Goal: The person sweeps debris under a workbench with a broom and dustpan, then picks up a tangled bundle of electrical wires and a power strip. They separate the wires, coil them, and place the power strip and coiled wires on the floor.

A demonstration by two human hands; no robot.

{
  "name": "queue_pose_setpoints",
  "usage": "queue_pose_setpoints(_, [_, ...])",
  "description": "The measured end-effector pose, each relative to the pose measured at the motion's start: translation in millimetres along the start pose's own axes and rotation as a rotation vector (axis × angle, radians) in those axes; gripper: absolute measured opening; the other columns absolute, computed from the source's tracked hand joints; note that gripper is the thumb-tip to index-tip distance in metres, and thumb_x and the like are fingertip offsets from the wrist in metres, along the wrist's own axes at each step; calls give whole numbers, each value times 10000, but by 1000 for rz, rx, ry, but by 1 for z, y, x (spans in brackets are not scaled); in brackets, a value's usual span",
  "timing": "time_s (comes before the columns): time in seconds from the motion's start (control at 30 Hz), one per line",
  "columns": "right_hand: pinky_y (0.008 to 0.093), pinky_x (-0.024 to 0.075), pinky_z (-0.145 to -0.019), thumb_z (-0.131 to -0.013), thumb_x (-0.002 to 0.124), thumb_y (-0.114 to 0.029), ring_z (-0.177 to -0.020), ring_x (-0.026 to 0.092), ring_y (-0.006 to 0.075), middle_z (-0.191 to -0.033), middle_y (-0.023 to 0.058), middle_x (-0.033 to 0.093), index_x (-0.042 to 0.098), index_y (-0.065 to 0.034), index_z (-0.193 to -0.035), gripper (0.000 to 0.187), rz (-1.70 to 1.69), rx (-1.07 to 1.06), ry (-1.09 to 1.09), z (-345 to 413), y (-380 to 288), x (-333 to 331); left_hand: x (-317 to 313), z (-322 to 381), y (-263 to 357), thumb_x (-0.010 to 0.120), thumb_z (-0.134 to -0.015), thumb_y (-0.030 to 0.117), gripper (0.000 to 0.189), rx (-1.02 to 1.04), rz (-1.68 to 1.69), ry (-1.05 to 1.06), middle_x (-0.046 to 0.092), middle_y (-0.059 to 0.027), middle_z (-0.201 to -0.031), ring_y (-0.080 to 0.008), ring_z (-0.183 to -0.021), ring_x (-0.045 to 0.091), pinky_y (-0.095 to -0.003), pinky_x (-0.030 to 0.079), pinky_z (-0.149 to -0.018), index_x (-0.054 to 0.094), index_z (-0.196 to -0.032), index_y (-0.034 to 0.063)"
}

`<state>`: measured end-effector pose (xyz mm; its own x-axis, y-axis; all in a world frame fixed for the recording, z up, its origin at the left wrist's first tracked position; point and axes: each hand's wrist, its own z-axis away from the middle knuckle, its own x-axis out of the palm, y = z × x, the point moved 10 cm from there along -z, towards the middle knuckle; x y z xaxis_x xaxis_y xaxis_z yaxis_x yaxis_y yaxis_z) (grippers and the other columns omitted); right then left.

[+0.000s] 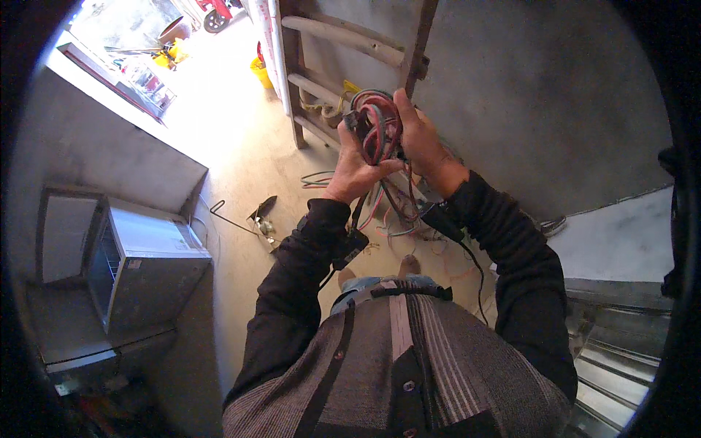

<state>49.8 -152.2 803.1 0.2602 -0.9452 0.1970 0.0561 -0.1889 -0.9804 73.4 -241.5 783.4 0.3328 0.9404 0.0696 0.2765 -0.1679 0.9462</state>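
A coiled bundle of red and green electrical cable is held up between both hands in front of a wooden ladder. My left hand grips its lower left side, thumb raised along the coil. On the right side, my right hand presses against the loops with its thumb at the top. Loose red and green cable ends hang below toward the floor. More loops stick out left of my left wrist. What lies inside the coil is partly hidden by the fingers.
The ladder leans on a grey wall. On the floor lie a hooked metal rod and some scraps. At left stands a white box-like appliance; beyond the bright doorway are a yellow bucket and a red wheeled vehicle.
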Motion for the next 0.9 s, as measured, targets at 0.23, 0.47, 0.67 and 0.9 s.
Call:
queue_pose_setpoints(0.23, [282, 402, -1023, -956, 341, -584, -1175, 505, 164, -1292, 99, 507, 347, -28, -1409, 717, -133, -154, -133, 9, -33, 21, 20, -2, 4, 876, -604, 91, 1003, 9, -26, -51, 421, -130, -1299, -227, -1201, 473, -359, 415, -1002, 165, -1312, 83])
queue_pose_setpoints(0.47, [293, 363, -1051, -985, 307, -537, -1207, 475, 167, -1386, 75, 432, 341, -26, -1414, 669, -53, 30, -303, 16, -44, 25, 19, -15, 16, 728, -681, 6, 756, 102, 9, -4, 473, -137, -1207, -209, -1092, 547, -330, 462, -937, 213, -1229, 79])
queue_pose_setpoints(0.67, [298, 413, -947, -970, 407, -519, -1078, 508, 130, -1204, 67, 549, 438, -56, -1360, 606, 478, -408, -243, 30, -90, -7, -2, -19, 8, 705, -695, -28, 779, 107, 51, 76, 469, -83, -1166, -177, -1105, 505, -307, 450, -917, 213, -1283, 110])
queue_pose_setpoints(0.9, [350, 413, -975, -933, 489, -253, -1064, 550, 195, -1268, 114, 534, 547, -32, -1232, 377, 83, -420, 361, 97, -50, -195, -70, -21, 75, 728, -677, -60, 741, 221, -106, 298, 580, -60, -1014, -155, -887, 604, -297, 526, -783, 303, -1268, 76])
